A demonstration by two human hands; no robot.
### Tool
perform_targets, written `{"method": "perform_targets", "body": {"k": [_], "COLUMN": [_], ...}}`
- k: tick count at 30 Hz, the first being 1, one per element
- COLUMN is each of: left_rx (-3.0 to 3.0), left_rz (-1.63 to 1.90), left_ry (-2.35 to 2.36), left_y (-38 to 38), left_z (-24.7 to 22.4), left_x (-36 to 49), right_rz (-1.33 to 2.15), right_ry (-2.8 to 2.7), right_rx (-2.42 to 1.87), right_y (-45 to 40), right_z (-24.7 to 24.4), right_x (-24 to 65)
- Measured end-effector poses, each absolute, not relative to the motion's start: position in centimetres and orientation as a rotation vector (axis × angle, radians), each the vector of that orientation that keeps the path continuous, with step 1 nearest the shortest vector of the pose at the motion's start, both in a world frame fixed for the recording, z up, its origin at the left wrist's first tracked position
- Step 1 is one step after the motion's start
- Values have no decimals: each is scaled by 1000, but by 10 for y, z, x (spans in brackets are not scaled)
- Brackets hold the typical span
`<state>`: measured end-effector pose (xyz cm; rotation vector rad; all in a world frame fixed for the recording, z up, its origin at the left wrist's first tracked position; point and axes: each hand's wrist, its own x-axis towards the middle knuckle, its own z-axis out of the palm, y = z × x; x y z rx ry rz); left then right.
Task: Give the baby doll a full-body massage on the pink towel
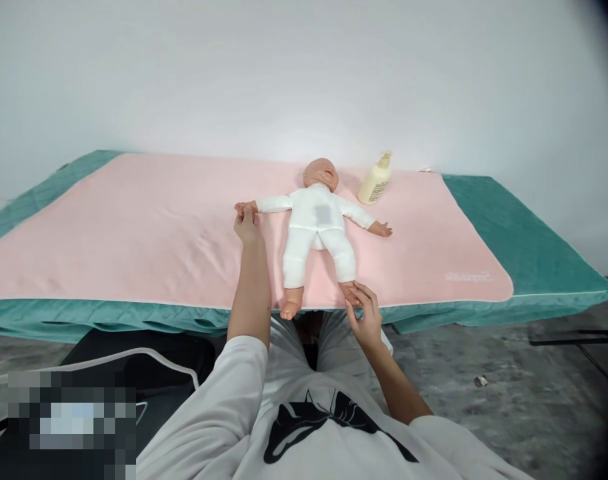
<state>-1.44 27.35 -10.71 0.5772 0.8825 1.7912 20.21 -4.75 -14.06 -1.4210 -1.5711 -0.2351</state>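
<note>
A baby doll (317, 213) with a white cloth body lies face up on a pink mat (184, 227), its head toward the wall. My left hand (247, 225) is closed on the doll's hand at the left end of its outstretched arm. At the mat's near edge, my right hand (366, 316) holds the doll's foot on the right between thumb and fingers. The doll's other foot rests at the edge, untouched. A pale yellow pump bottle (375, 181) leans to the right of the doll's head.
Green cloth (529, 233) covers the table under the mat. A pale wall (294, 80) stands behind. At the lower left are a black surface (159, 373) and a white cable (144, 352). Black metal legs (574, 340) show at the right.
</note>
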Motion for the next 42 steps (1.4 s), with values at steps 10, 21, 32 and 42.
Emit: {"method": "perform_targets", "body": {"k": [10, 21, 32, 42], "left_rx": [567, 1523, 2159, 2103], "left_rz": [1898, 1923, 1632, 1594], "left_ry": [1012, 956, 770, 768], "left_y": [260, 225, 232, 235], "left_z": [-93, -73, -84, -85], "left_x": [-3, 23, 26, 26], "right_rz": [-283, -206, -315, -286], "right_ry": [-1415, -1361, -1408, -1408], "right_rx": [-1299, -1223, -1213, -1225], "right_y": [-37, 5, 52, 64], "right_z": [-126, -102, -75, -75], "right_x": [203, 213, 210, 211]}}
